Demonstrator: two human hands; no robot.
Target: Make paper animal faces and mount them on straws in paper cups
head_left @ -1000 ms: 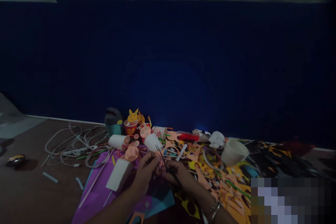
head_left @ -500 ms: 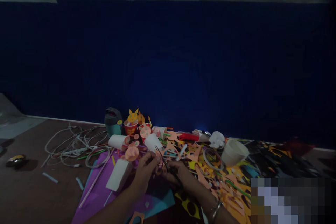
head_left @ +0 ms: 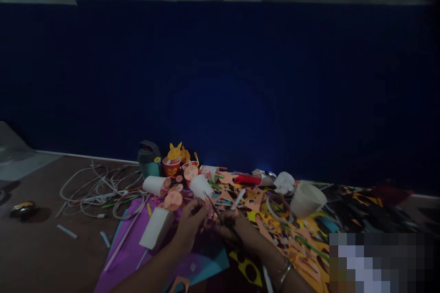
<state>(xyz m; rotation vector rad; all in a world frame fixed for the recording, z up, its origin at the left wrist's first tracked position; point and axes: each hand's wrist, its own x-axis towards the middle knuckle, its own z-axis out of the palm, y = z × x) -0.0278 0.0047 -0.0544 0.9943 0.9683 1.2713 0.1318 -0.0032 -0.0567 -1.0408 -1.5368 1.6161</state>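
My left hand [head_left: 192, 219] is closed in a pinch above the purple sheet, with a small pinkish piece at its fingertips that is hard to make out. To its right, my right hand [head_left: 237, 229] is wrapped round dark scissors [head_left: 217, 213], whose blades point up and left beside my left fingertips. A white paper cup [head_left: 201, 187] lies tilted just beyond the blades. Left of my left hand is a white box-like block [head_left: 156, 229] on the purple sheet [head_left: 120, 261]. Round peach paper pieces [head_left: 173, 201] lie between the block and the cup.
Coiled white cable [head_left: 92, 192] and a dark teal bottle-like container [head_left: 149, 160] are at the left. Red cups [head_left: 171, 167] hold orange paper animal faces. Paper scraps [head_left: 305, 256], crumpled white paper [head_left: 284, 183] and a pale tub [head_left: 307, 200] lie right, before a blue wall [head_left: 220, 91].
Both hands stay nearly in place. The fingers of my right hand and the scissors have shifted slightly, and a pinkish piece shows more between the hands.
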